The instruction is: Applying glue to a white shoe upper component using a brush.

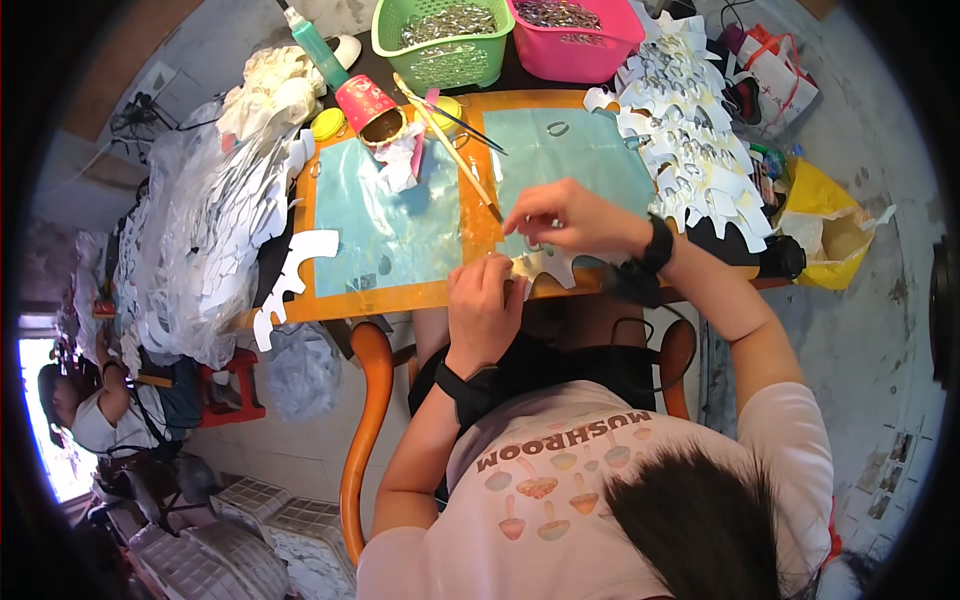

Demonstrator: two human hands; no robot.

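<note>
My left hand [485,305] is closed on the left end of a white scalloped cut-out piece [550,268] at the table's front edge. Just above that piece, my right hand [565,215] has its fingers bent together in a pinch. Something small and shiny shows under the right fingertips, too small to name. A thin wooden-handled brush [450,140] lies slanting beyond my hands. One loose metal ring [557,128] rests on the right blue-green sheet [590,160]. Another white cut-out [295,275] hangs over the table's left edge.
A green basket [440,65] and a pink basket [580,60] of small metal parts stand at the back. White cut-outs are heaped at left [220,220] and right [695,150]. A red cup [365,105] lies tipped beside a glue bottle [318,50]. Another person [110,410] sits far left.
</note>
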